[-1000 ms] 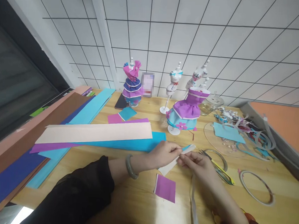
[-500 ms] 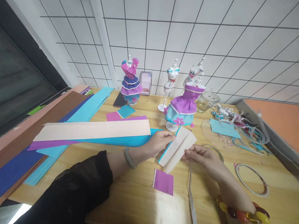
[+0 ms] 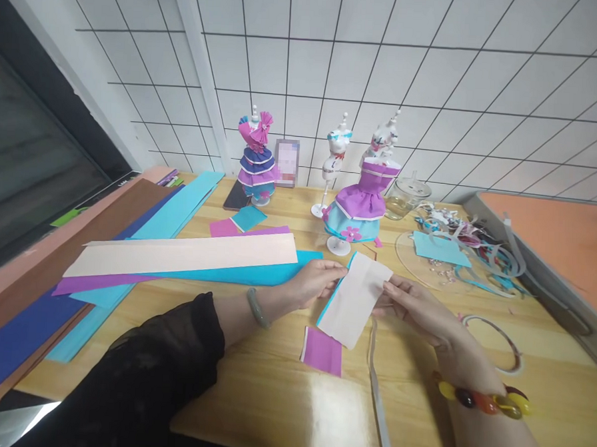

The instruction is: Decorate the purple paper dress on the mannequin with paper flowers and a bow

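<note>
Both hands hold a small pale pink paper piece (image 3: 355,298) with a turquoise layer showing along its left edge, lifted a little above the wooden table (image 3: 279,402). My left hand (image 3: 311,282) pinches its left edge, fingers closed. My right hand (image 3: 414,308) pinches its right edge. A small purple paper square (image 3: 322,351) lies on the table just below the held piece. A white strip (image 3: 377,388) runs toward me under my right wrist.
Long sheets of pale pink (image 3: 187,252), turquoise, purple, blue and brown paper lie to the left. Small mannequins in paper dresses (image 3: 356,210) stand at the back by the tiled wall. A glass jar (image 3: 404,197), ribbon scraps and a tape ring (image 3: 493,334) sit on the right.
The folded paper has been opened flat between my hands and lifted toward the view. The camera has tilted, shifting the table scene slightly up and left.
</note>
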The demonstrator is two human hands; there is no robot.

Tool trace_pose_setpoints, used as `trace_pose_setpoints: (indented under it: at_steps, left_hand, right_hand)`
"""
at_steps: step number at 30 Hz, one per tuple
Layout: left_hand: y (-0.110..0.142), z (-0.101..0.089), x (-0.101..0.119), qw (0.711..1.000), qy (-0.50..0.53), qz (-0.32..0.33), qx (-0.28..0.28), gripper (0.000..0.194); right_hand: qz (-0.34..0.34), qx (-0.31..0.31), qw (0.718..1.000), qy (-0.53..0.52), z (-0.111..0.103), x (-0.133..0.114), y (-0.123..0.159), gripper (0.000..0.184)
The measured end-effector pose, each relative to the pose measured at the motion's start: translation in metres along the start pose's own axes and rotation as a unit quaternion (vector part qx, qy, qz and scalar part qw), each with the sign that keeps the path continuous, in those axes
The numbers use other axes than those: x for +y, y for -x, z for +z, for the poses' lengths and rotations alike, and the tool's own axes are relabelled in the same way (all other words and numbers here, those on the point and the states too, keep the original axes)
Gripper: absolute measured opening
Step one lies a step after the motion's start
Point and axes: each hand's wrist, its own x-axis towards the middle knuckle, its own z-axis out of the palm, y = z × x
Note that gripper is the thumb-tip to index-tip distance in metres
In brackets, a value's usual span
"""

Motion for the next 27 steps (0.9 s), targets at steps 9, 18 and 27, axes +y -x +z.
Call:
trace_pose_setpoints:
  at_steps: [9,18,27]
  left_hand:
    - [0.0023,0.0044,-0.0012,0.999,-0.043,-0.019,0.013,0.046]
    - [0.0015,0.0014,-0.0054,0.997,-0.067,0.002,0.031,0.039]
    - [0.0002,0.0016,-0.0069,0.999,-0.011,0.010,0.040,0.038]
  right_hand:
    - [-0.030,0.055,0.998,-0.006,0.0080,0.0088,-0.0105,0.019]
    - [-0.036,0.078,0.996,-0.020,0.0091,0.0059,-0.0087,0.021]
    - [-0.042,0.086,0.995,-0.006,0.0087,0.0081,-0.0093,0.026]
